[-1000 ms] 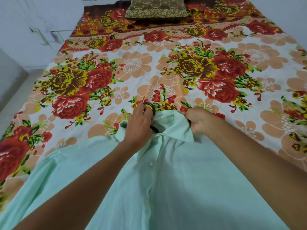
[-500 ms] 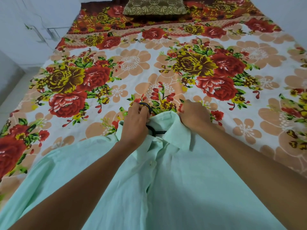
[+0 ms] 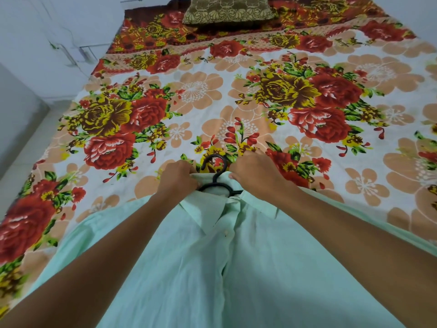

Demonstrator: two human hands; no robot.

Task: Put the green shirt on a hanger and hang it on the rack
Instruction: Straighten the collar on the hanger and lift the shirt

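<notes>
The pale green shirt [image 3: 212, 268] lies front up on the bed, collar toward the far side. A black hanger [image 3: 216, 172] sits inside the neck opening, with its hook sticking out beyond the collar and its shoulder bar showing just under it. My left hand [image 3: 178, 176] grips the left side of the collar. My right hand [image 3: 254, 169] grips the right side of the collar. The rest of the hanger is hidden under the fabric. No rack is in view.
The bed carries a floral sheet [image 3: 236, 102] in red, yellow and peach. A brown patterned pillow [image 3: 227, 10] lies at the head. White cupboard doors [image 3: 35, 43] and a strip of floor [image 3: 23, 150] are to the left of the bed.
My left hand has come off the hanger hook and moved to the collar's left side, so the hook and bar now show. My right hand still holds the collar's right side.
</notes>
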